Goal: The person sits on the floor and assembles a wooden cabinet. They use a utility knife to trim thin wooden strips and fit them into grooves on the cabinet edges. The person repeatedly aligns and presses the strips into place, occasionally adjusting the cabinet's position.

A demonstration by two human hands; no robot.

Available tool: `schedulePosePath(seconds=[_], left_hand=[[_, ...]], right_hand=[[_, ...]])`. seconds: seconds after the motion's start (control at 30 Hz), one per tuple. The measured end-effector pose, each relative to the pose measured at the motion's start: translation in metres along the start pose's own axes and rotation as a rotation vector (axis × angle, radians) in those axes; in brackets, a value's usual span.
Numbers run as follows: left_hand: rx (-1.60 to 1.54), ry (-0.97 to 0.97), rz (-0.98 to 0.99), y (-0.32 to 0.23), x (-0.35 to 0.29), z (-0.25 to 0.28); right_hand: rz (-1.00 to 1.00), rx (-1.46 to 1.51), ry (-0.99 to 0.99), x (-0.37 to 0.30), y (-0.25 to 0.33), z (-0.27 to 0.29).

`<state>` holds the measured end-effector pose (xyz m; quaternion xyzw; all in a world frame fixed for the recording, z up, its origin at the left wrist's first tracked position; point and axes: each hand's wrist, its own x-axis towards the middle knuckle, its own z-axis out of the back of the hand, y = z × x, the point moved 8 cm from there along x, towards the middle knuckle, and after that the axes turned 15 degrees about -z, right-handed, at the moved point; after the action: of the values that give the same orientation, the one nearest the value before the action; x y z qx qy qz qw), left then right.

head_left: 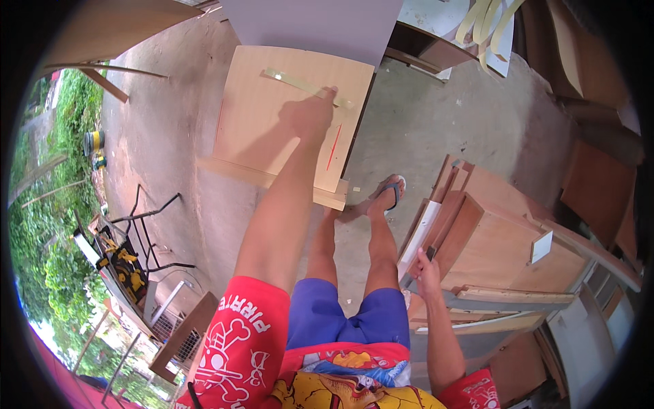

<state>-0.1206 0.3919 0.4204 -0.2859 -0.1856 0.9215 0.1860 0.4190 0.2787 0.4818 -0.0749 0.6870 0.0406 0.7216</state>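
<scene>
My left hand (310, 114) reaches out over a light wood panel (252, 116), fingers closed at a thin pale strip (293, 80) that lies slantwise across it. Whether the strip is pinched or only pressed down is hard to tell. A short red line (334, 146) marks the panel to the right of that hand. Down at my right side, my right hand (428, 276) grips a tool with a dark handle (430, 253) and what looks like a flat grey blade; its exact kind does not show. This hand is beside a stack of boards.
Stacked brown wooden boards (504, 238) lean at the right. A grey-topped surface (313, 24) stands behind the panel. Pale curled strips (487, 27) hang off a table at the upper right. A black folding metal stand (146, 228) is at the left. My sandalled foot (392, 194) rests on the concrete floor.
</scene>
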Motion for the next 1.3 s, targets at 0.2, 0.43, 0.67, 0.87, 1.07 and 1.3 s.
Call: schedulePosePath(seconds=[0.2, 0.43, 0.67, 0.87, 1.07, 1.3], left_hand=[[-0.081, 0.164, 0.066, 0.015, 0.0, -0.034], [-0.675, 0.175, -0.012, 0.005, -0.057, -0.002], [-1.11, 0.556, -0.051, -0.064, -0.213, 0.11], [-1.263, 0.695, -0.152, -0.083, -0.326, 0.229], [-1.1, 0.693, -0.239, -0.046, -0.389, 0.315], [-1.265, 0.673, -0.394, 0.069, -0.437, 0.437]], right_hand=[[-0.022, -0.115, 0.036, -0.017, -0.02, 0.001], [0.166, -0.374, -0.006, -0.048, 0.012, 0.021], [0.533, -0.714, 0.007, -0.174, 0.15, -0.058], [0.888, -0.508, 0.353, -0.35, 0.245, -0.213], [1.066, -0.59, 0.564, -0.449, 0.205, -0.298], [0.523, -0.501, 0.813, -0.493, 0.082, -0.387]])
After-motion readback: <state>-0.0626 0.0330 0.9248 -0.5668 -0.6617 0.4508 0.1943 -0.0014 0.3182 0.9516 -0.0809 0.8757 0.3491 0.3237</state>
